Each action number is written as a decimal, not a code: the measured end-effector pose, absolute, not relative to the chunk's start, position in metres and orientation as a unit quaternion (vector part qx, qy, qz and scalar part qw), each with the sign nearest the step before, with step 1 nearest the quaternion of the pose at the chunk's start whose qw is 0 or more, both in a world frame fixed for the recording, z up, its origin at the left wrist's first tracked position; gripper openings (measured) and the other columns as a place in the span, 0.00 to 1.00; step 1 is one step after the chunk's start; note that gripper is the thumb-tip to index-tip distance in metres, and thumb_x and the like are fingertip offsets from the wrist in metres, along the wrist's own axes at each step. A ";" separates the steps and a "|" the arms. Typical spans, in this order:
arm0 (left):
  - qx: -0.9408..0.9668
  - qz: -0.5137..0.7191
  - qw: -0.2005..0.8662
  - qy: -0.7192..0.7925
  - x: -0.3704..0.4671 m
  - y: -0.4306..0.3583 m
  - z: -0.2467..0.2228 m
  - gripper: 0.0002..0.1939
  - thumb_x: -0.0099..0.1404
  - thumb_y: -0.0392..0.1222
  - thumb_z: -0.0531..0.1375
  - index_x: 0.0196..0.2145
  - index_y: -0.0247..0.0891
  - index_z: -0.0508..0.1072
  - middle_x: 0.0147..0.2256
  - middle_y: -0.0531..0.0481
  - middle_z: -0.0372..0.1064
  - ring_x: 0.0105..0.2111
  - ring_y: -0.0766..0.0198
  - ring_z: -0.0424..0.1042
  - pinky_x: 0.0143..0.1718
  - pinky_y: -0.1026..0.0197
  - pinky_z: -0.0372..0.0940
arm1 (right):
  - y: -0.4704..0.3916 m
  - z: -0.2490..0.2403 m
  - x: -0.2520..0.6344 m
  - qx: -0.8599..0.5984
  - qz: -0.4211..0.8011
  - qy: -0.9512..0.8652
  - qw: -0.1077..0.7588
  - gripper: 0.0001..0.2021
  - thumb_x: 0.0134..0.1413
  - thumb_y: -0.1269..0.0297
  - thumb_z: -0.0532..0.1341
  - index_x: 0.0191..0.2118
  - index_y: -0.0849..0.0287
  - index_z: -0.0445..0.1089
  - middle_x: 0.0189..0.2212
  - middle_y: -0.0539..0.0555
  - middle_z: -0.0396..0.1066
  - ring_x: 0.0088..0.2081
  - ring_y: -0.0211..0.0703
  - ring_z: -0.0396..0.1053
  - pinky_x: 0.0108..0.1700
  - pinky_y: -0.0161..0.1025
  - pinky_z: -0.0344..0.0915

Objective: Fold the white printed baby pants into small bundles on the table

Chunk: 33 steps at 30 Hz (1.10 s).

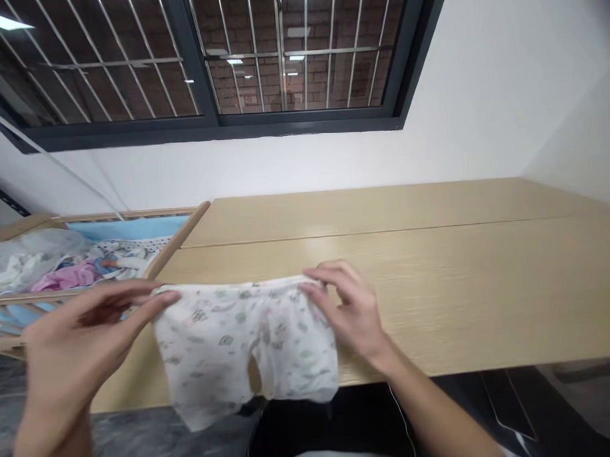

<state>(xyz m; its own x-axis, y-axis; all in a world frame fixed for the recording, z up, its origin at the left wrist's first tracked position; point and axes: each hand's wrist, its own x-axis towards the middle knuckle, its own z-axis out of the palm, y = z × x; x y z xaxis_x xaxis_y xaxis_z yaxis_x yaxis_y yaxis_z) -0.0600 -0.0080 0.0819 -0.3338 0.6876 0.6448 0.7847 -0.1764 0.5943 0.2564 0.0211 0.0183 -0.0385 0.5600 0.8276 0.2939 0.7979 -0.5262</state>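
Note:
A small pair of white baby shorts [214,351] with a green and grey print hangs stretched by its waistband in front of the table edge. My left hand [83,343] pinches the waistband's left corner between thumb and fingers. At the other corner, my right hand [350,307] grips the same band in a pinch. Both legs dangle downward, and a gap between them lets the table show through.
A wide light-wood table [462,290] runs against the white wall below a barred window [299,55]. On the left stands a wooden crib [178,239] with blue lining, holding a heap of clothes [71,273] and a clear plastic bag [45,247].

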 end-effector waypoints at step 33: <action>-0.684 -0.194 -0.086 -0.698 0.061 0.207 0.008 0.17 0.71 0.42 0.58 0.54 0.32 0.69 0.57 0.34 0.66 0.56 0.48 0.67 0.56 0.43 0.63 | 0.295 -0.083 0.302 -0.643 0.243 -0.659 0.306 0.10 0.54 0.75 0.62 0.43 0.64 0.75 0.36 0.55 0.77 0.35 0.38 0.72 0.42 0.32 0.65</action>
<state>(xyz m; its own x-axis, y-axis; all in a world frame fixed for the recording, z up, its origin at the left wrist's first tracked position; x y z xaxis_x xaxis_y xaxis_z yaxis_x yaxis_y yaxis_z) 0.0610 0.2067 0.0075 -0.0483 0.9883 0.1450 0.9215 -0.0119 0.3881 0.3023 0.2952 -0.0834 0.0135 0.9958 0.0908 0.6979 0.0557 -0.7141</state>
